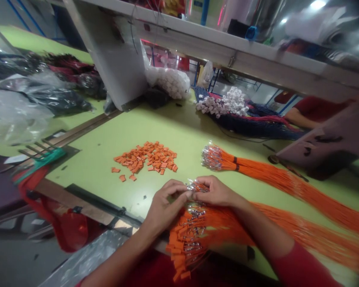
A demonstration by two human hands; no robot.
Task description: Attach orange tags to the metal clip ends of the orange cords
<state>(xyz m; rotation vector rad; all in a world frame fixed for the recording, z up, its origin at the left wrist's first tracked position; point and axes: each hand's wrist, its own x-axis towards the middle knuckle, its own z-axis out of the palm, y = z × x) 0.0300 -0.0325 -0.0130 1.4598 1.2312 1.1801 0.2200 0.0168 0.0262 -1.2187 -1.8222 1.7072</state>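
And there it was, a long pale-green workbench (167, 135) under a white shelf (227, 44), with a grey floor (18, 259) showing below the near edge. Over on the left lay clear plastic bags (14, 115) heaped on a second green surface, with dark and dark-red bundles beyond them. Straight ahead, a translucent bag (167, 81) bulged with small white pieces, right beside a heap of the same white pieces (224, 103) sitting on a mass of dark-blue cords (251, 123). A red bag (68, 231) hung off the near edge of the bench. Further right, a co-worker's red-sleeved arm (311, 113) rested past the far side, partly behind a mauve board (326, 139).

Now the action: a loose pile of small orange tags (145, 159) lay on the bare green, well apart from a long bundle of orange cords (257, 175) with silvery ends. The left hand (164, 205) and right hand (215, 191) met at the near edge of the work — fingers (179, 187) curled inward, nearly closed, pinching the silvery tips (196, 186) of a second orange bundle (194, 239) that lay right under the wrists and fanned out to the right.
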